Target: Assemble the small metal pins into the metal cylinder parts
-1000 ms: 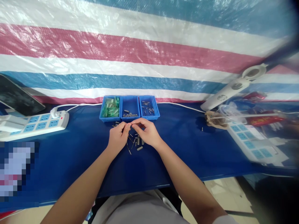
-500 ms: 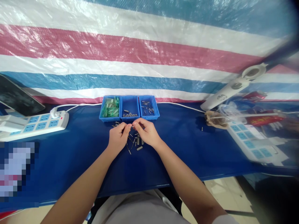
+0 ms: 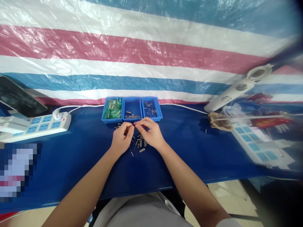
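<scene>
The left hand [image 3: 121, 138] and right hand [image 3: 150, 133] are pinching a tiny metal part [image 3: 134, 127] between meeting fingertips, just above loose pins [image 3: 139, 143] lying on the worktop [image 3: 71, 151], near blue bins [image 3: 132, 108].

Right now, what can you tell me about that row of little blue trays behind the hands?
The blue trays are three small open plastic bins, side by side, on the dark blue table cover before the striped tarp. The left holds green parts, the middle small dark rings, the right thin metal pins. Neither hand touches them; more loose pins lie just in front.
</scene>
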